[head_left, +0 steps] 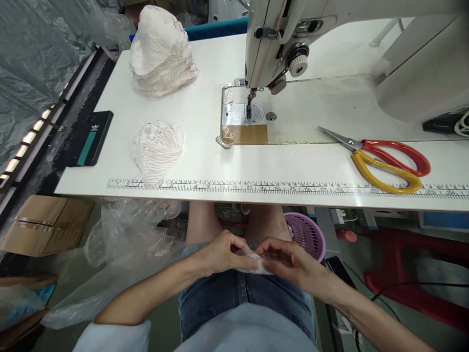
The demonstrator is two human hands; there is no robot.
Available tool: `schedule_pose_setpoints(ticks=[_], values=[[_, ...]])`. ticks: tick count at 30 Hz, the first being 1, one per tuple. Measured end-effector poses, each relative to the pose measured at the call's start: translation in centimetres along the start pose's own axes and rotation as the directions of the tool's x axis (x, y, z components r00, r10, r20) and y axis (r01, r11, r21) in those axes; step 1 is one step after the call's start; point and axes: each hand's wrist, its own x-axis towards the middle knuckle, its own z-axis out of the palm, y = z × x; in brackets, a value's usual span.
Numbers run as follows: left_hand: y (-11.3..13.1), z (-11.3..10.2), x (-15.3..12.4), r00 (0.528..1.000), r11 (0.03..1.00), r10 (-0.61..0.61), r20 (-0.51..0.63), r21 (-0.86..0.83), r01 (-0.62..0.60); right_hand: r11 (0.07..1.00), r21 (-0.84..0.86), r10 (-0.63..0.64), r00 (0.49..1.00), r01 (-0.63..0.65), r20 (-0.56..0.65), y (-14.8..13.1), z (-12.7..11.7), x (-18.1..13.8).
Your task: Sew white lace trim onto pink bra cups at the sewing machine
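Over my lap, below the table's front edge, both hands pinch a small white lace piece (255, 264). My left hand (223, 253) grips its left side with curled fingers. Its right side is held by my right hand (287, 258), fingers closed too. Most of the lace is hidden between the fingers. On the white table (293, 166) above lies a single lace piece (157, 149) at the left. A tall stack of lace pieces (161, 51) stands at the far left. The sewing machine (293, 44) stands at the back, its needle (249, 105) over the plate.
Red and yellow scissors (388, 159) lie at the table's right. A black phone (90, 138) rests on the left edge. A ruler strip (286, 187) runs along the front. Under the table are a purple basket (308, 234), clear plastic bags (124, 244), a cardboard box (44, 225) and a red stool (410, 274).
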Motion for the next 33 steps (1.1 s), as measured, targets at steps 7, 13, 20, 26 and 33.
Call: schedule_pose_setpoints(ticks=[7, 13, 20, 26, 33], values=[[0.2, -0.4, 0.1, 1.000, 1.000, 0.017, 0.022, -0.014, -0.017, 0.977, -0.213, 0.024, 1.000, -0.022, 0.005, 0.0, -0.7, 0.1], [0.7, -2.2, -0.1, 0.983, 0.999, 0.007, 0.184, -0.033, -0.001, 0.954, -0.298, 0.043, 0.999, -0.038, 0.011, -0.8, -0.7, 0.3], [0.4, -2.8, -0.2, 0.974, 0.995, 0.090, 0.209, 0.031, -0.098, 0.913, -0.405, 0.045, 0.999, -0.038, 0.008, -2.9, -0.3, 0.6], [0.6, -3.7, -0.6, 0.956, 0.984, 0.168, 0.240, 0.019, -0.177, 0.901, -0.431, 0.054, 0.998, -0.043, 0.014, -3.6, -0.2, 1.0], [0.5, -2.7, -0.5, 0.993, 0.992, 0.077, 0.089, -0.108, -0.067, 0.864, -0.502, 0.021, 0.999, -0.031, -0.025, -3.8, -0.2, 1.6]])
